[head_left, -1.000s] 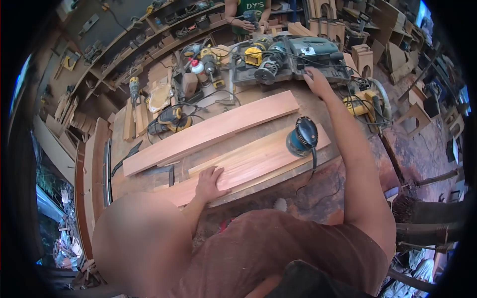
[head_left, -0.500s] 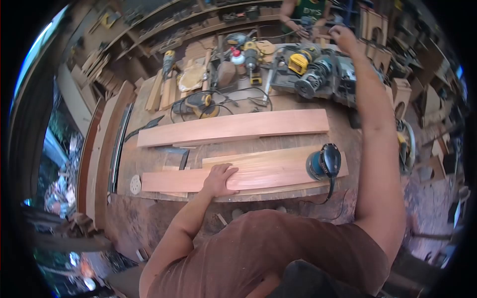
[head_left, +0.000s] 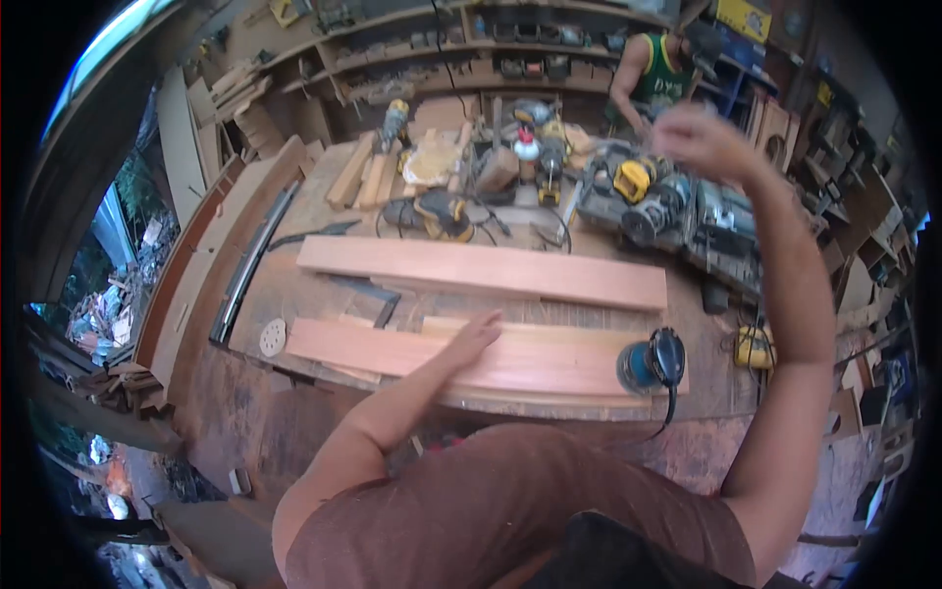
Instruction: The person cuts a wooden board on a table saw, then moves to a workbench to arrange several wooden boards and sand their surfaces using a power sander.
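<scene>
On the near wooden board [head_left: 549,361] rests my left hand [head_left: 473,341], its fingers laid flat and pointing to the upper right. The blue and black sander [head_left: 652,361] stands on that board's right end, its cord hanging over the table's front edge. My right hand [head_left: 699,142] is raised at the upper right, above the power tools; its fingers are curled and blurred, and whether they hold anything is hidden. A thicker plank [head_left: 481,269] lies beyond the near board.
Across the worktable [head_left: 265,319] are a sanding disc [head_left: 273,337], a yellow and black sander [head_left: 444,214], drills and a black tray of tools [head_left: 687,236]. Long boards [head_left: 211,275] lean at the left. A person in a green top [head_left: 659,79] is behind the table.
The view has shifted. My left hand has slid slightly toward the board's far edge, with its fingers closer together. My right hand stays raised, now blurred and nearer the tool tray.
</scene>
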`<control>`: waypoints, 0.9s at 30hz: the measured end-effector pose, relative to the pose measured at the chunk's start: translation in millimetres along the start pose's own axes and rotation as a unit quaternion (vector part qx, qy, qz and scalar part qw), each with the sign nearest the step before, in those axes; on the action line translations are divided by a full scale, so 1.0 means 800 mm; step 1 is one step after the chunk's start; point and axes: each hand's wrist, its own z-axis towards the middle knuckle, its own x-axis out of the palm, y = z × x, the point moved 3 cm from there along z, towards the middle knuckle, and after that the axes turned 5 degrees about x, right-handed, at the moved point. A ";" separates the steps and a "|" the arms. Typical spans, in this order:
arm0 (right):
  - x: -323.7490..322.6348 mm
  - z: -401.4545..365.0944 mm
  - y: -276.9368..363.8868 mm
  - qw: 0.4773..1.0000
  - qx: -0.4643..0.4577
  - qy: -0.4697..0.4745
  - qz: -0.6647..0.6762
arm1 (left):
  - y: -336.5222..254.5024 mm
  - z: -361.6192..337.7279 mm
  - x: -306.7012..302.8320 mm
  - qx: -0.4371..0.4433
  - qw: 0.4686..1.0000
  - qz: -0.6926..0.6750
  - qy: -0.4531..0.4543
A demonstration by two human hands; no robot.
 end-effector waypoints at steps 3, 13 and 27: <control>0.093 -0.053 0.044 0.985 0.040 0.116 0.121 | -0.111 0.111 0.040 -0.022 0.899 -0.437 0.024; 0.225 -0.210 -0.086 0.972 0.060 0.189 0.125 | -0.267 0.286 -0.219 0.068 0.758 -0.619 -0.191; 0.230 -0.134 -0.054 0.964 0.239 0.082 0.080 | -0.405 0.293 -0.520 0.148 0.850 -0.336 -0.378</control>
